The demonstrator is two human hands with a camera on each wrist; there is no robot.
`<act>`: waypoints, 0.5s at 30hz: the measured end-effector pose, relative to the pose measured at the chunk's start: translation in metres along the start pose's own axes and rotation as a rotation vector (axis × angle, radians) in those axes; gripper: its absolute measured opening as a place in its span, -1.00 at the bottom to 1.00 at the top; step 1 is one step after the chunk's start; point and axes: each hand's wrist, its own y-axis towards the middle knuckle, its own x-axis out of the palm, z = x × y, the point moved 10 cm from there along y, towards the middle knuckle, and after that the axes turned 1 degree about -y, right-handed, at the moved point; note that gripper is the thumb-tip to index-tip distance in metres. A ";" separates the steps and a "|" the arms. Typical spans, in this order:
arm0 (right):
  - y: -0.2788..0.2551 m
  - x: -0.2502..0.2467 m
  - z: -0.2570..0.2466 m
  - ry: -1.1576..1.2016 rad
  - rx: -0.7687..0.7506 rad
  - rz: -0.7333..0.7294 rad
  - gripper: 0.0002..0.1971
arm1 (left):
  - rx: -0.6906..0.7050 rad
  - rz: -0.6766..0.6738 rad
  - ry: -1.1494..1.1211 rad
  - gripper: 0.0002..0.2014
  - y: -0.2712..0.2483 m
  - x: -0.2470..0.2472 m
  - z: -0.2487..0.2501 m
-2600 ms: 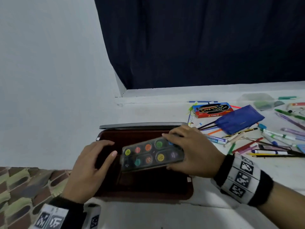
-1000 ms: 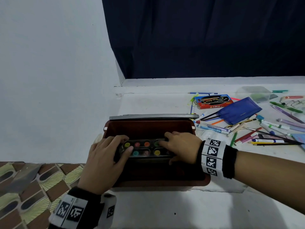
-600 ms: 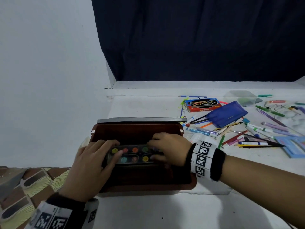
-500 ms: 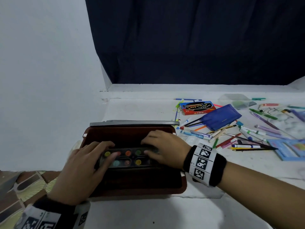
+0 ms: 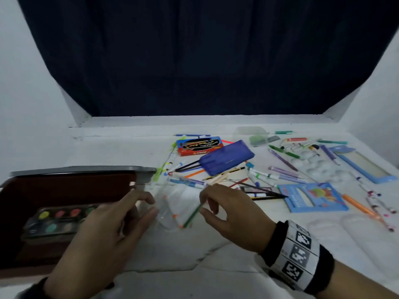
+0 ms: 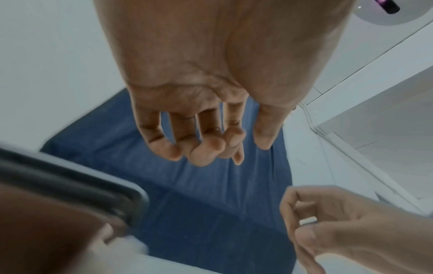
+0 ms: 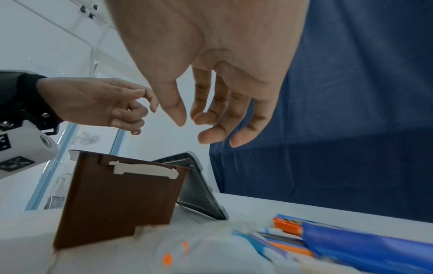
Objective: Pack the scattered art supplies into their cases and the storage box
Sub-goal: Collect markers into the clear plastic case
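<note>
A brown storage box (image 5: 64, 186) stands open at the left with a watercolour palette (image 5: 58, 221) lying inside it. My left hand (image 5: 149, 205) hovers by the box's right edge, fingers loosely curled and empty. Close to its right, my right hand (image 5: 204, 202) hangs above a clear plastic case (image 5: 172, 203) and a green pencil (image 5: 193, 214), also holding nothing. The left wrist view shows the left hand (image 6: 222, 148) empty. In the right wrist view the right hand (image 7: 194, 126) is relaxed above the brown box (image 7: 117, 200) and the clear case (image 7: 199, 250).
The box's grey lid (image 5: 82, 169) leans behind it. A blue pencil case (image 5: 226, 157), a red crayon box (image 5: 198, 145), a blue booklet (image 5: 311, 197), a blue frame (image 5: 364, 165) and several pens and markers are scattered to the right. A clear lid (image 5: 356, 234) lies front right.
Both hands let go of the palette, which stays in the box, and moved right to above the clear case. The head view swung right.
</note>
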 end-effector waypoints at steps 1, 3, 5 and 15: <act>-0.015 -0.008 0.017 0.002 0.013 -0.012 -0.90 | 0.004 0.006 -0.018 -0.79 0.002 0.017 0.010; -0.043 -0.022 0.052 0.002 0.056 -0.042 -0.91 | 0.004 0.011 -0.040 -0.78 0.007 0.054 0.027; -0.067 -0.038 0.087 -0.013 0.105 -0.064 -0.91 | -0.012 -0.007 -0.072 -0.76 0.014 0.090 0.040; -0.140 -0.062 0.248 -0.262 0.371 -0.368 -0.65 | -0.176 -0.169 -0.137 -0.72 0.083 0.206 0.033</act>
